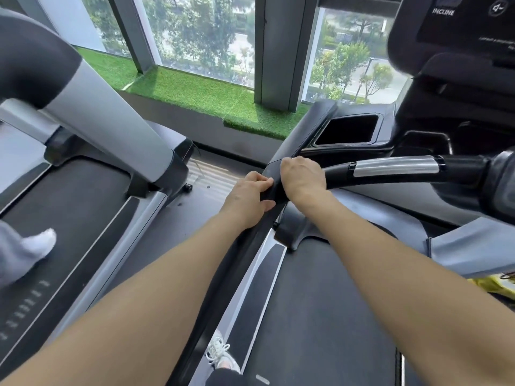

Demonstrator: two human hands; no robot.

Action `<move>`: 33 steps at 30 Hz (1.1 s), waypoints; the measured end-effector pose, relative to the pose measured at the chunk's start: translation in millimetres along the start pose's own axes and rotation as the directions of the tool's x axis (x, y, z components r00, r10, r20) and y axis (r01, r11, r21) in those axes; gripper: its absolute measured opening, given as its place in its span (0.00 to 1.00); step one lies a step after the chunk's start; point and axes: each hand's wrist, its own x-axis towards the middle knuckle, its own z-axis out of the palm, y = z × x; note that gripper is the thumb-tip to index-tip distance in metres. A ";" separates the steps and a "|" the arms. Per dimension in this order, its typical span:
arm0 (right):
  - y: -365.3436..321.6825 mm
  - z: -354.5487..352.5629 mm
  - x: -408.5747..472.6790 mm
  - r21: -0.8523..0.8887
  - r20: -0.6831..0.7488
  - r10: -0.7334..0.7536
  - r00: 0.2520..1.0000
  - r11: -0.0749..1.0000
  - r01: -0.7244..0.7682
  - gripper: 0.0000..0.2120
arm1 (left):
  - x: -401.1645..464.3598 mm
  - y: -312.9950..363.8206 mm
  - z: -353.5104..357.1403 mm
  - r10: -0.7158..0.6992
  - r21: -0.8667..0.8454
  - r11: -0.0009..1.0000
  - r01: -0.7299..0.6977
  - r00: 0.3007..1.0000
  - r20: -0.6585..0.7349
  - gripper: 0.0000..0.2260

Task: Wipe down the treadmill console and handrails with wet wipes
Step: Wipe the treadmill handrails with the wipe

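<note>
Clearly the wiping is under way on the long black side handrail (245,240) at centre: the left hand (248,200) and right hand (302,178) both curl round it near its far end. No wet wipe is visible — it may be hidden under the fingers. The dark console (457,51), far right, looks still ahead.

Black and grey gym machines against green turf

The long matte black plastic handrail (245,246) is running beside a dark grey rubber treadmill belt (320,316) edged with silver-and-black striped side rails (259,291); a shiny silver metal grip sensor (395,166) is banding the curved black crossbar, the glossy black console (459,37) is showing white lettering, and bright green artificial grass (195,93) is lining the window ledge.
</note>
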 end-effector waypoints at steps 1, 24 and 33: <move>-2.9 1.6 2.7 0.006 -0.020 0.028 0.999 1.000 -0.028 0.14 | -0.1 -0.3 0.4 0.000 -0.008 1.000 0.000 1.000 0.001 0.24; 2.5 100.6 -73.2 0.837 0.015 0.492 0.870 0.470 -0.281 0.11 | -2.8 1.9 -0.6 0.024 0.065 0.998 -0.026 0.999 0.032 0.24; -10.8 89.0 -37.0 0.880 0.402 0.531 0.746 0.001 -0.475 0.08 | -3.2 2.7 -0.9 0.020 0.067 0.998 -0.021 1.000 0.014 0.23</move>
